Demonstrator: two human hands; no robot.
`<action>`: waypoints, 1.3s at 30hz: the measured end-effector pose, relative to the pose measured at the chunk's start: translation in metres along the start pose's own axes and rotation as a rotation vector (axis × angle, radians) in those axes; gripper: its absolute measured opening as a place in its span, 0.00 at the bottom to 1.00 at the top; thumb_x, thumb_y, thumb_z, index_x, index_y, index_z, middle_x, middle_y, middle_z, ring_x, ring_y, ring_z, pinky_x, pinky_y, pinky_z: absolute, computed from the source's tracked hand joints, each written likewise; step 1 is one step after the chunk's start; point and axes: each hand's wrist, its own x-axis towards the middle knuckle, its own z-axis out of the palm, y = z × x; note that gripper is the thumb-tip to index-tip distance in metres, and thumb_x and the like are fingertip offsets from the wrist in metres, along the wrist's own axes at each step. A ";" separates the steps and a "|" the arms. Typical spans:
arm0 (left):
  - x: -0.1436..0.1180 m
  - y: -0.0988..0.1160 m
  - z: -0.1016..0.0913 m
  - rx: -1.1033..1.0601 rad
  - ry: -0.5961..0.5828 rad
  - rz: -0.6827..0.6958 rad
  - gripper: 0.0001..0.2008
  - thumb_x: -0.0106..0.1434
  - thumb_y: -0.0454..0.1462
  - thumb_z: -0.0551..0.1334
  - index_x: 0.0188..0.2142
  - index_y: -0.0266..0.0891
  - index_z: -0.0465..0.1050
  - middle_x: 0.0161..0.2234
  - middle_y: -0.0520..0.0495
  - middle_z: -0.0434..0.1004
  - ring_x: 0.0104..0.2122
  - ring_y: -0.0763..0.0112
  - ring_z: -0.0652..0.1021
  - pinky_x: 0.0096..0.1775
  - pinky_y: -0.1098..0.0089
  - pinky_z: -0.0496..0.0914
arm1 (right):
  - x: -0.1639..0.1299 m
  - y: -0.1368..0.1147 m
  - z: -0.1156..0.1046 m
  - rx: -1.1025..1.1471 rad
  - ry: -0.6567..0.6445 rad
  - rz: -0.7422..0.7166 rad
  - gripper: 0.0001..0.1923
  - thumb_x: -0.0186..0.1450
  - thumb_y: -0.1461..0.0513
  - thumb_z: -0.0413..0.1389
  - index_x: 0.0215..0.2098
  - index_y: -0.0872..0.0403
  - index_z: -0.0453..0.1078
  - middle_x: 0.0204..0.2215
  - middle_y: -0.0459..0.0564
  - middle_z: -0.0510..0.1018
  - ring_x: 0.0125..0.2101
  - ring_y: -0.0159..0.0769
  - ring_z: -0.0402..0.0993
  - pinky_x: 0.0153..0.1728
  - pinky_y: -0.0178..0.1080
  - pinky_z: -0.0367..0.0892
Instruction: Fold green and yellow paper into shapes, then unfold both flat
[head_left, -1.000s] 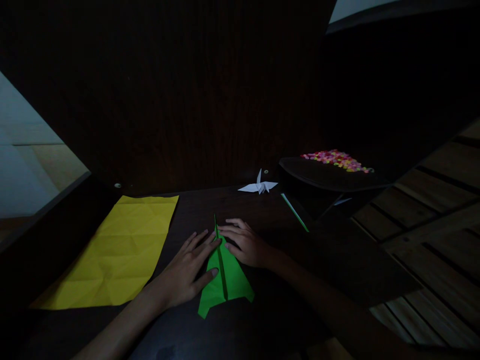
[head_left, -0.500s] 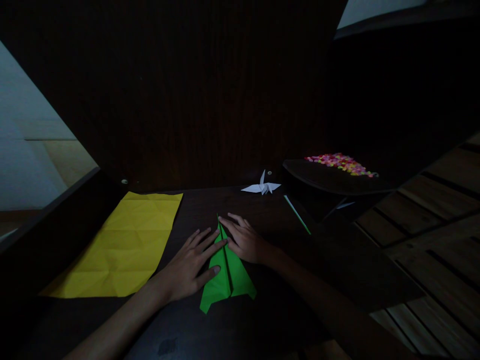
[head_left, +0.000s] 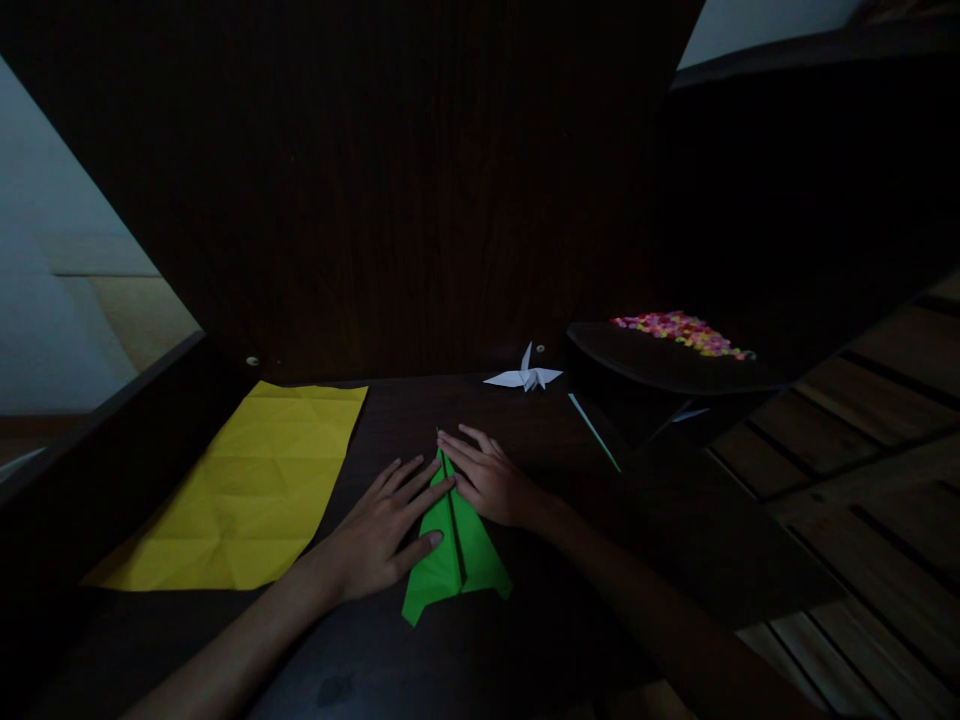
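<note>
Green paper (head_left: 474, 552) lies partly beneath left grip (head_left: 384, 530) and right grip (head_left: 495, 488).

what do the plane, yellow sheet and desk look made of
Plane: paper, matte, going by its thin edges and sharp folds. Yellow sheet: paper too, matte, criss-crossed by creases. Desk: perhaps wood or laminate, dark and smooth, with a faint sheen; the dim light leaves which open.

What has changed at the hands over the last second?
The right hand slid forward along the green folded paper, its fingertips now close to the pointed tip. Nothing was visibly taken up or let go. The left hand stayed on the green paper; the yellow sheet and white paper bird stayed put, the whole view shifting slightly.
</note>
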 end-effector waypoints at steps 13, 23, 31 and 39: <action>-0.003 0.000 0.001 -0.012 0.049 -0.015 0.29 0.71 0.49 0.54 0.65 0.38 0.54 0.68 0.37 0.55 0.67 0.51 0.56 0.64 0.46 0.55 | -0.017 0.003 -0.011 0.083 0.032 -0.070 0.20 0.66 0.62 0.57 0.57 0.55 0.70 0.61 0.57 0.68 0.64 0.53 0.54 0.57 0.60 0.60; -0.002 -0.001 0.002 0.004 0.029 -0.006 0.30 0.71 0.50 0.53 0.66 0.37 0.54 0.68 0.38 0.53 0.68 0.50 0.54 0.64 0.45 0.54 | -0.018 -0.004 -0.013 0.077 -0.037 -0.072 0.28 0.65 0.57 0.59 0.61 0.56 0.66 0.63 0.59 0.65 0.64 0.55 0.52 0.57 0.62 0.59; -0.002 -0.002 0.005 -0.006 0.042 -0.004 0.34 0.71 0.49 0.54 0.70 0.43 0.42 0.69 0.40 0.52 0.67 0.49 0.54 0.63 0.43 0.54 | -0.020 -0.009 -0.022 0.081 -0.087 -0.103 0.32 0.63 0.52 0.60 0.62 0.57 0.64 0.64 0.60 0.63 0.65 0.55 0.50 0.59 0.61 0.56; -0.001 -0.001 0.006 0.010 0.036 -0.021 0.33 0.70 0.50 0.54 0.69 0.40 0.48 0.69 0.41 0.52 0.68 0.50 0.54 0.64 0.43 0.54 | -0.021 -0.011 -0.022 0.070 -0.109 -0.099 0.45 0.58 0.41 0.61 0.64 0.59 0.61 0.65 0.62 0.61 0.65 0.58 0.51 0.59 0.60 0.55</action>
